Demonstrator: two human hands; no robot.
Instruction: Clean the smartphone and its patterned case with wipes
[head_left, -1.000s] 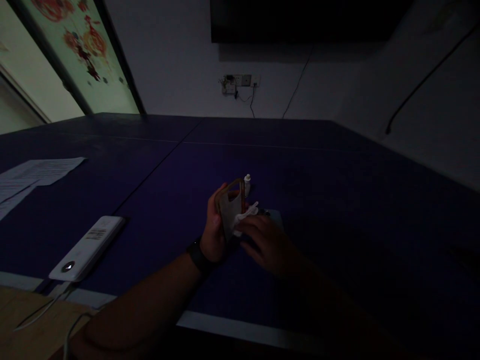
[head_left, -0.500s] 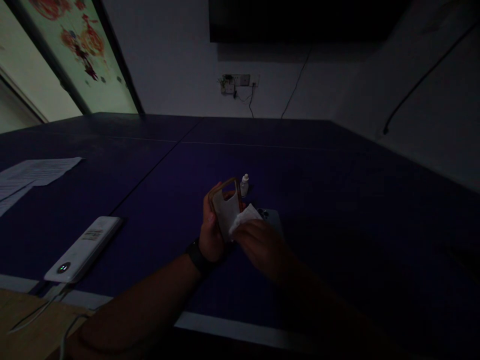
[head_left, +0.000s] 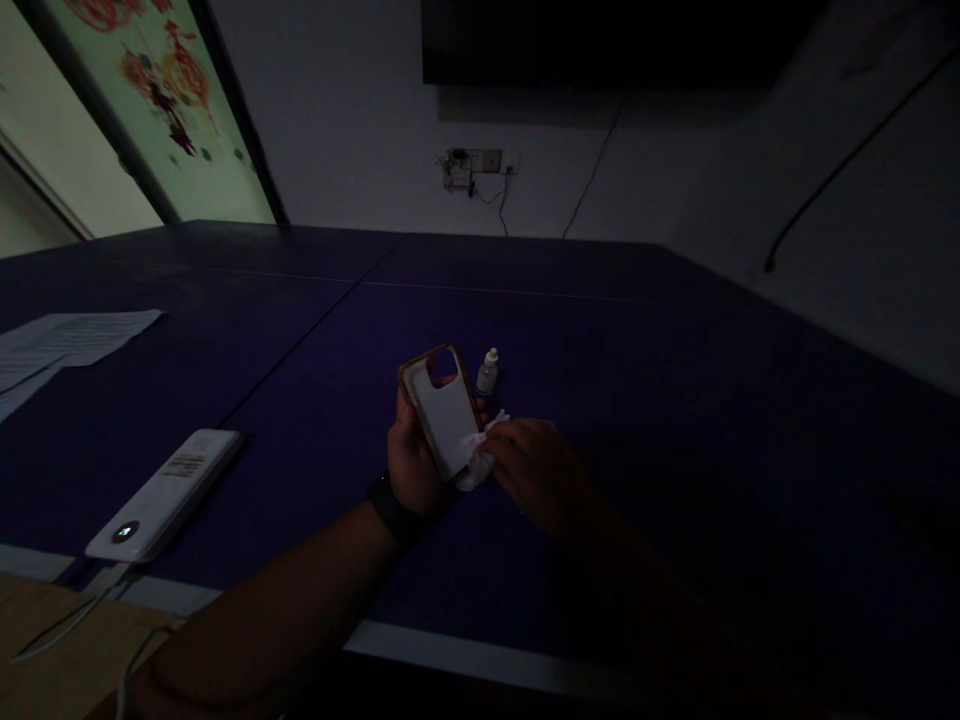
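Note:
A phone case [head_left: 448, 425] with a brown rim and a pale inside is held up, tilted, in my left hand [head_left: 412, 462], whose fingers wrap around its back and edges. My right hand [head_left: 536, 470] pinches a crumpled white tissue [head_left: 476, 465] against the case's lower right edge. Just beyond the case, a small white-capped dropper bottle [head_left: 487, 372] stands upright on the dark blue table [head_left: 315, 400]. The phone beside the bottle is almost wholly hidden behind my right hand.
On the left lies a white power bank [head_left: 169, 495] with a lit display and cables [head_left: 71, 635] at its near end. Printed sheets of paper [head_left: 75, 340] lie farther back. Beyond the table, a wall holds sockets [head_left: 480, 162] below a dark screen [head_left: 600, 40].
My left hand has shifted slightly left and turned the case's inside more toward me. My right hand has moved a little right, with the tissue now at the case's edge, covering the phone.

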